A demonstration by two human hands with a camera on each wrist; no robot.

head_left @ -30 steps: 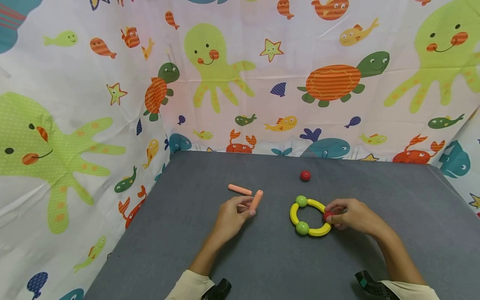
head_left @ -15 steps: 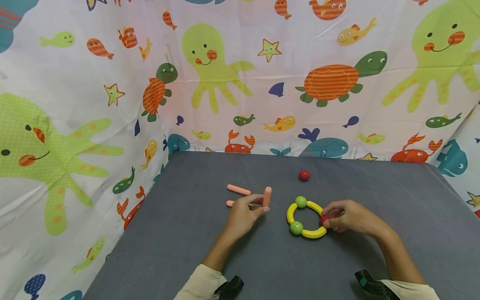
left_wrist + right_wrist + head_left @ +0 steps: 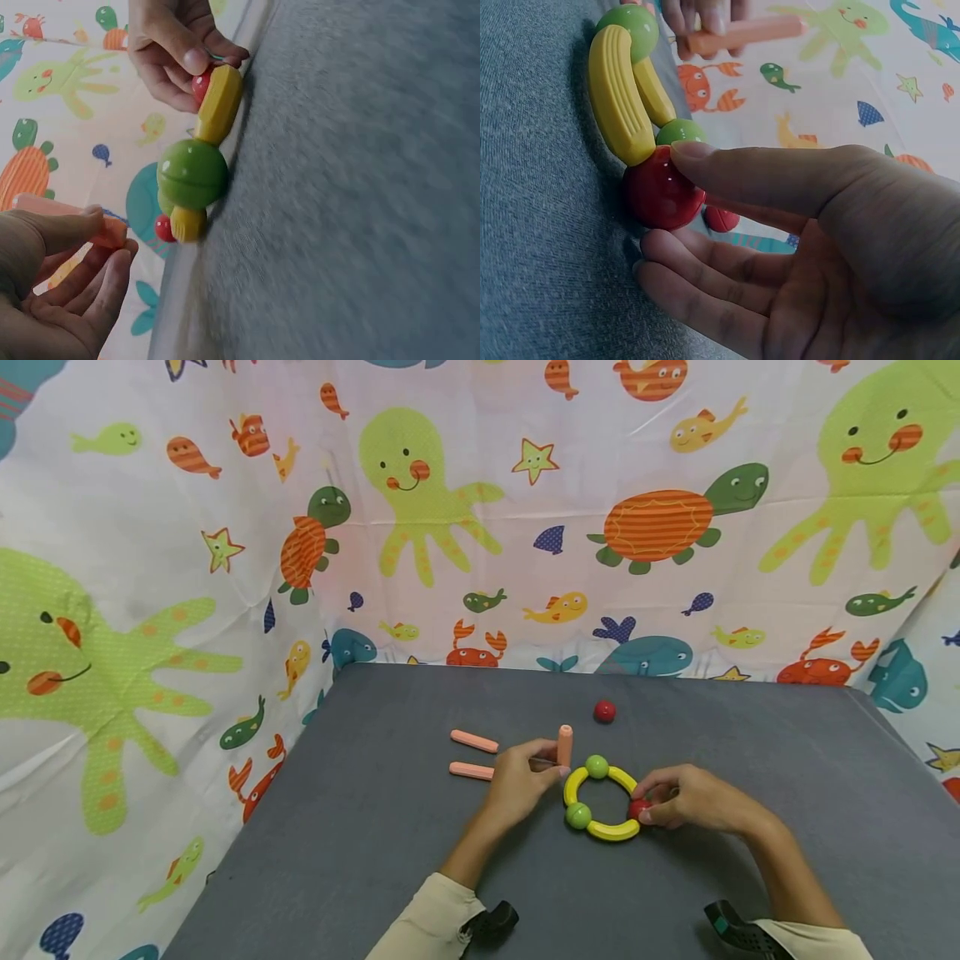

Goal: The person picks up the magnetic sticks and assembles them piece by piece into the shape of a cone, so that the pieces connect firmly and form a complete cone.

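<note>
My left hand (image 3: 523, 779) pinches an upright orange-pink stick (image 3: 565, 746) between thumb and fingers, just left of and behind a toy ring. The ring has curved yellow pieces (image 3: 613, 831) joined by green balls (image 3: 578, 816) and one red ball (image 3: 664, 189). My right hand (image 3: 693, 802) pinches that red ball at the ring's right side, thumb on top and fingers beneath in the right wrist view. In the left wrist view the stick (image 3: 112, 232) points toward the ring's green ball (image 3: 193, 174), a gap between them.
Two more orange-pink sticks lie left of my left hand, an upper stick (image 3: 474, 742) and a lower stick (image 3: 471, 770). A loose red ball (image 3: 604, 711) sits behind the ring on the grey table (image 3: 337, 860). A curtain (image 3: 480, 568) printed with sea animals hangs at the back and left.
My left hand has moved right toward the ring, and its stick has turned from leaning to upright. The ring has shifted slightly left and toward me with my right hand on it.
</note>
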